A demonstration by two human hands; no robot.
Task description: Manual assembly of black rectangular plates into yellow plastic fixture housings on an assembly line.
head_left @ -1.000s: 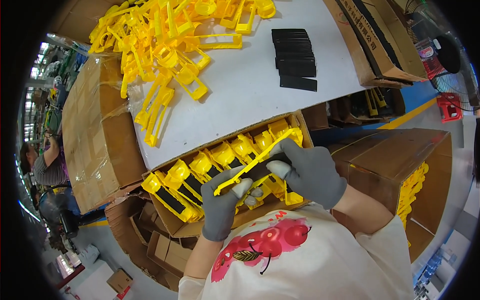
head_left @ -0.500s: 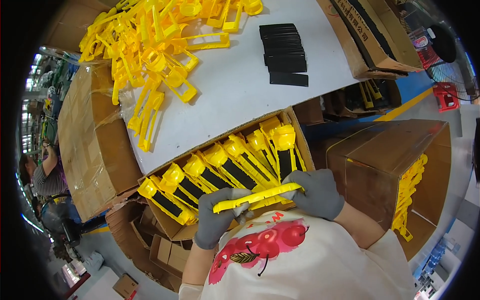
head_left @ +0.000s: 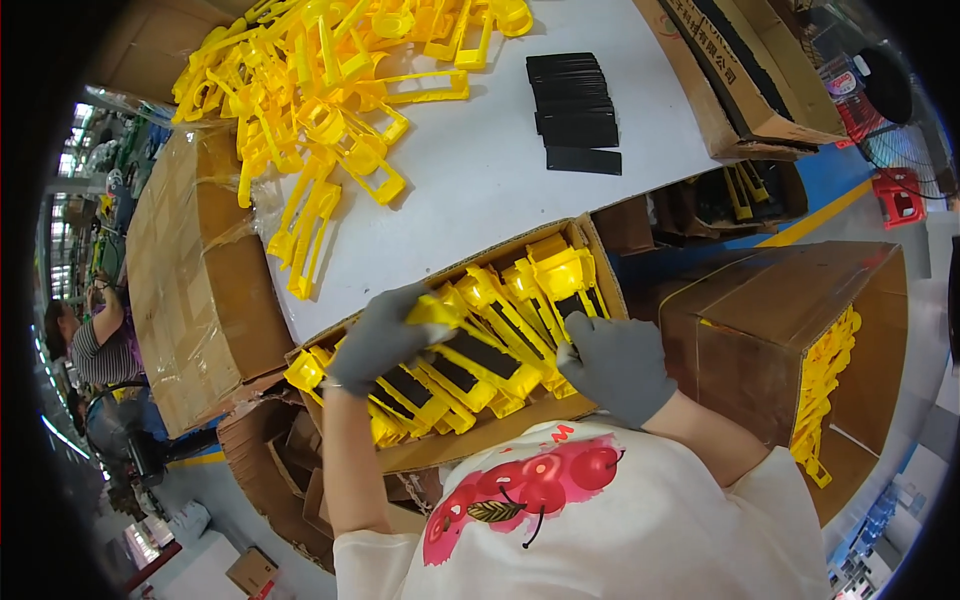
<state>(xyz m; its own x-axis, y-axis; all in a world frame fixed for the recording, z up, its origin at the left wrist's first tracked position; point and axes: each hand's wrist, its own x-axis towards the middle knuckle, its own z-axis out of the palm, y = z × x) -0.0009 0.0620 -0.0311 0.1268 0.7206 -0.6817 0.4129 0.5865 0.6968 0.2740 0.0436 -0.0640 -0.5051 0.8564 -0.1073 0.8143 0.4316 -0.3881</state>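
White table (head_left: 470, 200) behind, I see left hand (head_left: 385, 338) arched, gripping a yellow frame (head_left: 442, 314); right hand (head_left: 620, 370) angled inward, hold unclear.

Frames (head_left: 322, 122) lie left of strips (head_left: 578, 130) on table (head_left: 450, 205).

- The left hand (head_left: 378, 340) blurs, covering several heads of the packed yellow frames (head_left: 484, 286).
- Whether the right hand (head_left: 622, 372) pinches a frame, I can't tell from here.
- Beyond both hands, the upper edge cuts off the yellow pile (head_left: 325, 85).
- Far left of them, a person (head_left: 102, 358) is too small to make out.
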